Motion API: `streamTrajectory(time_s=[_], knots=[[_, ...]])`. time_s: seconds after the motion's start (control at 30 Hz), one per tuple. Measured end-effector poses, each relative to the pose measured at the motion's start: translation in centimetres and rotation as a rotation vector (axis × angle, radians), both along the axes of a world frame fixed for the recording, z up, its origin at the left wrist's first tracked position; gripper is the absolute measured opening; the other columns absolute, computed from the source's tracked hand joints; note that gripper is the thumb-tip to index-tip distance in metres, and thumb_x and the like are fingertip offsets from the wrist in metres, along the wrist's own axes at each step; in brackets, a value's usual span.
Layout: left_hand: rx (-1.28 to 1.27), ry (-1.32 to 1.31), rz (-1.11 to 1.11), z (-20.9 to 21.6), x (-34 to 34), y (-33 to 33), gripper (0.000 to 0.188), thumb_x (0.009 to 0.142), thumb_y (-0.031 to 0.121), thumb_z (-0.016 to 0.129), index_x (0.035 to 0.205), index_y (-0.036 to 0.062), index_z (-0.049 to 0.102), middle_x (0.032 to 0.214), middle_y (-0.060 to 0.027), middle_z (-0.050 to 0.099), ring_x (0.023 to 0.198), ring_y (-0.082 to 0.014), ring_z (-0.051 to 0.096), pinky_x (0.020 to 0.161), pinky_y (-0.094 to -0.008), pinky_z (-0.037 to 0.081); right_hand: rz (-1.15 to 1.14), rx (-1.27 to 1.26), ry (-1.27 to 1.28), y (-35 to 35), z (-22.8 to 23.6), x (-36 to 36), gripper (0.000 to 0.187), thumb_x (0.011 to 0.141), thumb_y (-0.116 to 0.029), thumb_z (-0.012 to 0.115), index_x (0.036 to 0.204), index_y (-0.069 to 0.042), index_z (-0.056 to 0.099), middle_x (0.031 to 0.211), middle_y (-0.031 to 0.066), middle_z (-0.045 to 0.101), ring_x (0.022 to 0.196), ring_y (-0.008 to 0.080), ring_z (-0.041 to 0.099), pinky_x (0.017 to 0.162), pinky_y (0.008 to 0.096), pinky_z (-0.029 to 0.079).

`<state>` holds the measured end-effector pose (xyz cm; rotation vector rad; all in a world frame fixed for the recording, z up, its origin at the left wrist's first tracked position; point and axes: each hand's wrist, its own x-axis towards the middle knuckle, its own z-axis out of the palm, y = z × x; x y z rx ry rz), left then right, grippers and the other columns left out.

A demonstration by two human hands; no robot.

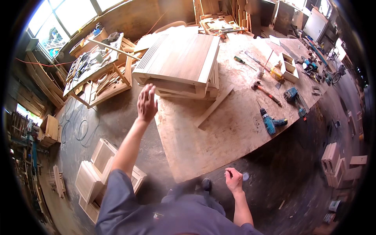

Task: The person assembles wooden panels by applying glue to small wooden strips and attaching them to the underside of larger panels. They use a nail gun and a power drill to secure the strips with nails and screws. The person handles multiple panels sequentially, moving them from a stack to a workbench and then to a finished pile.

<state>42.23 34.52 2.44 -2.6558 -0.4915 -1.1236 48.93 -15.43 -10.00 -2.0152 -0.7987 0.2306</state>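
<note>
A stack of pale wooden panels or cabinet parts point(184, 58), with a grooved strip along its left side, lies on the far left of the workbench point(184, 145). My left hand point(147, 102) reaches up to its near left corner, fingers stretched out. Whether the fingertips touch the wood I cannot tell; nothing shows in that hand. In front of the stack, a narrow wooden strip point(215, 107) lies slantwise on the bench. Below the bench's near edge hangs my right hand point(234, 179), its fingers loosely curled and no object visible in them.
On the bench's right lie a cordless drill point(270, 121), a hammer point(267, 94), a screwdriver point(244, 62), another power tool point(291, 95) and a wooden box point(289, 68). Wooden frames point(90, 180) stand on the floor at my left. A cluttered side table point(96, 62) and cable point(81, 131) are beyond.
</note>
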Motion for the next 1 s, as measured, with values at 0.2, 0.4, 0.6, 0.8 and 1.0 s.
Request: streamTrajectory(time_s=[0.2, 0.4, 0.6, 0.8, 1.0], knots=[[-0.002, -0.114, 0.05, -1.1, 6.9, 5.9, 0.046, 0.083, -0.002, 0.053, 0.128, 0.0015, 0.054, 0.136, -0.019, 0.053, 0.132, -0.0355, 0.047, 0.113, -0.0473, 0.034, -0.165, -0.095, 0.076, -2.8, 1.7, 1.8, 0.01, 0.085, 0.001, 0.064, 0.094, -0.001, 0.066, 0.076, 0.0136, 0.069, 0.068, 0.0272, 0.07, 0.063, 0.0359, 0.055], [0.14, 0.055, -0.105, 0.8, 10.3, 10.1, 0.048, 0.076, 0.005, 0.063, 0.124, 0.0061, 0.063, 0.135, -0.0126, 0.06, 0.131, -0.0328, 0.053, 0.111, -0.0475, 0.041, -0.213, -0.156, 0.191, -2.5, 2.4, 3.7, 0.008, 0.087, 0.003, 0.062, 0.093, 0.0, 0.066, 0.073, 0.0106, 0.069, 0.065, 0.0196, 0.071, 0.061, 0.031, 0.056], [0.234, -0.009, -0.168, 4.0, 13.0, 11.2, 0.025, 0.091, 0.019, 0.066, 0.114, 0.0098, 0.068, 0.108, -0.0111, 0.074, 0.102, -0.0302, 0.072, 0.09, -0.0475, 0.058, -0.068, -0.166, 0.11, -1.7, 1.7, 8.3, 0.006, 0.087, 0.003, 0.062, 0.093, 0.003, 0.065, 0.073, 0.0122, 0.069, 0.065, 0.0196, 0.071, 0.063, 0.0305, 0.056], [0.333, 0.116, -0.111, 17.7, 20.1, 10.0, 0.036, 0.075, 0.018, 0.074, 0.108, 0.0081, 0.062, 0.094, -0.0102, 0.07, 0.077, -0.0292, 0.07, 0.068, -0.0392, 0.056, 0.112, -0.12, -0.004, 0.0, -0.8, 15.5, 0.005, 0.085, 0.001, 0.063, 0.09, 0.001, 0.065, 0.071, 0.0117, 0.068, 0.065, 0.0229, 0.07, 0.062, 0.0333, 0.054], [0.043, -0.057, 0.198, 32.5, 21.8, 0.0, 0.041, 0.058, 0.026, 0.083, 0.088, 0.0027, 0.066, 0.086, -0.0173, 0.066, 0.08, -0.0346, 0.065, 0.074, -0.0416, 0.052, 0.188, 0.155, 0.388, 3.8, 0.9, 23.9, 0.012, 0.085, -0.004, 0.07, 0.097, -0.002, 0.066, 0.081, 0.0101, 0.069, 0.077, 0.0185, 0.07, 0.071, 0.0309, 0.054]])
